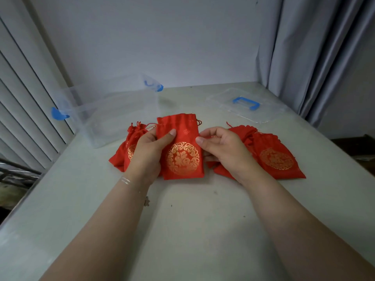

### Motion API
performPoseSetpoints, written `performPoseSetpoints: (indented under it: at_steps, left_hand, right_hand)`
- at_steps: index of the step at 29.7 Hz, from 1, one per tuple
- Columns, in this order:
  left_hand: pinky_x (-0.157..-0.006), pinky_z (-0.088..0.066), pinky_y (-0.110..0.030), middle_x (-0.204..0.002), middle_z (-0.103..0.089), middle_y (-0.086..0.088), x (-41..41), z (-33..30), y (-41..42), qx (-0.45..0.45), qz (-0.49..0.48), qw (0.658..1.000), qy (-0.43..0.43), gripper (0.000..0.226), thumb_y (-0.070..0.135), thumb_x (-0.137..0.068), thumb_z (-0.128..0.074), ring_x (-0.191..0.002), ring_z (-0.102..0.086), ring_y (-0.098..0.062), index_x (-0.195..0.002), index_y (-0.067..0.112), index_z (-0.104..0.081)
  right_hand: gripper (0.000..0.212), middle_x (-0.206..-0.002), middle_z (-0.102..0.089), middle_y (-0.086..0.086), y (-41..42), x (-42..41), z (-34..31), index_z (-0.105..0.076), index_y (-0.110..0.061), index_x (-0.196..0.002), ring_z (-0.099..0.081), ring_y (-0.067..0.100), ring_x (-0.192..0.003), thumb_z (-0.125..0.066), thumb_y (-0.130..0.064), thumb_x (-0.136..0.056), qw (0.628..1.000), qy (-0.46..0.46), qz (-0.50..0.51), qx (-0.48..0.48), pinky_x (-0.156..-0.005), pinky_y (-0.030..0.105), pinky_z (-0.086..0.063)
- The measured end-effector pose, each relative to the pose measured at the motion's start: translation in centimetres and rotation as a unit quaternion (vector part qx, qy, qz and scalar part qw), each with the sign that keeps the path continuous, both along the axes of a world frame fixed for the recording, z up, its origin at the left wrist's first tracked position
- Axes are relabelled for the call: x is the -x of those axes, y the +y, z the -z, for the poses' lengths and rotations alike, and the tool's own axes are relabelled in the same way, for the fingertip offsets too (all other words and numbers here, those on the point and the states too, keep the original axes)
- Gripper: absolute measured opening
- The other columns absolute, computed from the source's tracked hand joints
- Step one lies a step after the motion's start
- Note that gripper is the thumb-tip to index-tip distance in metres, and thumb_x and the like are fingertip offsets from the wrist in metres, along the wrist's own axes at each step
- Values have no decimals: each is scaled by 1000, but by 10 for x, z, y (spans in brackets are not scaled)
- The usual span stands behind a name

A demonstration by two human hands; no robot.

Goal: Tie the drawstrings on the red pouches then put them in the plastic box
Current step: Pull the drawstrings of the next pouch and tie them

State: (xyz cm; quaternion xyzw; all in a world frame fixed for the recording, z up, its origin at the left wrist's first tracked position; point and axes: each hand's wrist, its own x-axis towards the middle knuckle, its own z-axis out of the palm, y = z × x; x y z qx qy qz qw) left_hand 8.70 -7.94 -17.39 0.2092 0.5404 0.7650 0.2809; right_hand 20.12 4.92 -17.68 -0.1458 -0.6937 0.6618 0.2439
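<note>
A red pouch (182, 151) with a gold round pattern is held upright above the table's middle. My left hand (148, 153) grips its left edge, thumb across the front. My right hand (221, 149) pinches its right edge with thumb and fingers. Its mouth at the top looks loosely gathered, with a red drawstring end showing at the upper right. More red pouches lie on the table: a small pile on the left (125, 153) partly hidden by my left hand, and a pile on the right (276, 157). The clear plastic box (113, 110) with blue latches stands open at the back left.
The box's clear lid (246, 105) with a blue handle lies at the back right of the pale table (192, 209). A grey curtain hangs on the right, window slats run along the left, and a plain wall stands behind.
</note>
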Motion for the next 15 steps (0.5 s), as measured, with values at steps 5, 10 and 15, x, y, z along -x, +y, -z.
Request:
performPoseSetpoints:
  at_steps: [5,10,15]
  left_hand:
    - [-79,-57,-37,-103,-70,-19,-7,1,3,39,20,999,23,29,7,-88,-62,-88,-69,-28,-116,-3,-59]
    - [-87,-55,-40,-101,-72,-15,-16,5,9,64,30,998,5,41,42,-97,-45,-95,-69,-27,-102,7,-66]
    - [-81,-54,-37,-99,-71,-5,-17,11,17,64,-8,995,-75,43,44,-100,-38,-83,-70,-19,-101,12,-66]
  right_hand:
    - [33,-81,-71,3,3,3,4,-69,-11,-95,-67,14,-69,-56,-41,-90,995,-36,21,86,-75,35,-54]
    - [16,-84,-70,6,5,5,5,-68,-12,-88,-66,20,-78,-60,-26,-89,961,26,19,275,-75,35,-54]
    - [20,-93,-74,7,4,8,9,-70,-17,-100,-71,24,-87,-64,-30,-87,938,70,65,332,-77,42,-57]
